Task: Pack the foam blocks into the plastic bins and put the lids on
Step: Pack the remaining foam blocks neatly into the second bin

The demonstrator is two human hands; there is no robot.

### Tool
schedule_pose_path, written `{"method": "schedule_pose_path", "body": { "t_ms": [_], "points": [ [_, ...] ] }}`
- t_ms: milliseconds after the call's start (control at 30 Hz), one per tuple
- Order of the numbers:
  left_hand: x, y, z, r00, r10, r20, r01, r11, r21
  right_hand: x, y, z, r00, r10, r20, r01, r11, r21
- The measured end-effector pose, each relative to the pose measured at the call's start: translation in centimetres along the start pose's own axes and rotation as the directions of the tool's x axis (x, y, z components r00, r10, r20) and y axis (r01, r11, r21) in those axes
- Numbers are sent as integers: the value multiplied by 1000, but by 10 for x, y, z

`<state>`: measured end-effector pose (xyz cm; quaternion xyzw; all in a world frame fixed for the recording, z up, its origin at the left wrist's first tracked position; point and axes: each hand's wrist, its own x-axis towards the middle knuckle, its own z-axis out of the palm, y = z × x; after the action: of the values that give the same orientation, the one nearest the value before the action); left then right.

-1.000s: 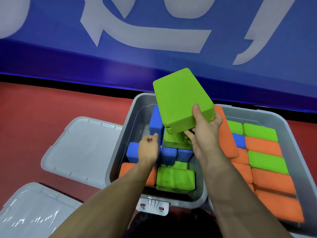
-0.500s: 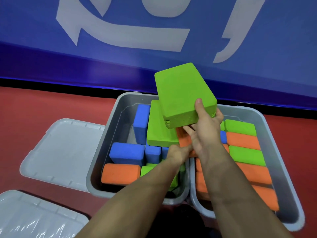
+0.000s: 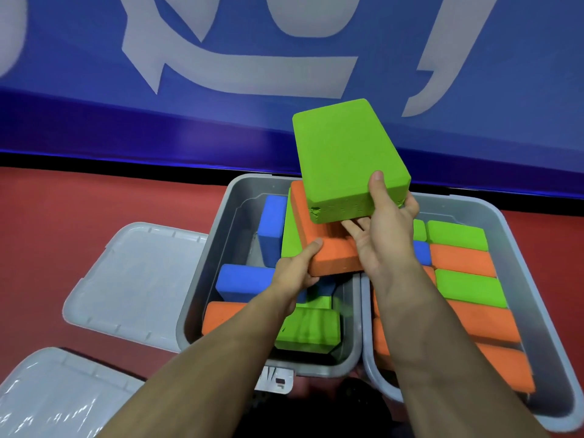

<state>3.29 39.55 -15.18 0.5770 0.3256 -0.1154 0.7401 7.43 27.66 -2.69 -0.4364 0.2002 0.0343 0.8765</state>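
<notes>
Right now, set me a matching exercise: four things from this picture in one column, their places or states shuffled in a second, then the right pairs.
Things:
1. raised green block
2. orange block at the left bin
3. nearer lid
4. upright blue block

States:
A. stands on end at the far side of the left bin
B. gripped by the left hand
C. lies flat on the red floor, bottom left
D. held up by the right hand, above the bins

Pairs: 1-D, 2-B, 3-C, 4-A
</notes>
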Motion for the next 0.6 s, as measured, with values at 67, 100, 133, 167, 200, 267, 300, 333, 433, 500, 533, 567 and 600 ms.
{"method": "schedule_pose_path", "body": {
  "t_ms": [67,100,133,167,200,267,300,333,433,500,533,567,600],
  "points": [
    [-2,1,-4,1000,-16,-6,17,999,46,-3,3,2,1000,7,6,-7,1000,-14],
    [-3,2,-6,999,-27,-16,28,998,61,-4,4,3,1000,7,9,-7,1000,-21],
    [-3,2,-8,999,-36,-26,38,996,78,-4,5,3,1000,8,11,-8,1000,-29],
    [-4,2,-9,998,-40,-39,44,994,98,-4,5,3,1000,9,8,-8,999,-39],
    [-7,3,-10,998,-38,-52,43,993,108,-5,5,3,1000,9,8,-9,999,-51],
    [-13,7,-15,997,-14,-74,23,991,129,-8,6,3,1000,5,11,-5,997,-71],
    [-16,10,-18,996,7,-91,7,988,154,-9,7,4,1000,-3,13,4,996,-87],
    [-18,17,-23,993,35,-115,-13,982,187,-10,9,4,1000,-16,21,19,993,-113],
    [-22,43,-52,949,204,-241,-137,954,269,-13,16,5,994,-85,66,100,957,-274],
    [-26,56,-76,887,308,-343,-194,924,329,-18,22,10,978,-165,130,207,859,-467],
    [-28,57,-86,858,346,-379,-196,903,382,-20,26,13,965,-196,176,260,804,-535],
    [-30,55,-95,840,375,-393,-185,877,442,-22,30,14,951,-213,226,306,762,-571],
    [-29,48,-103,839,392,-378,-166,846,507,-23,34,16,938,-222,268,341,733,-588]
  ]
}}
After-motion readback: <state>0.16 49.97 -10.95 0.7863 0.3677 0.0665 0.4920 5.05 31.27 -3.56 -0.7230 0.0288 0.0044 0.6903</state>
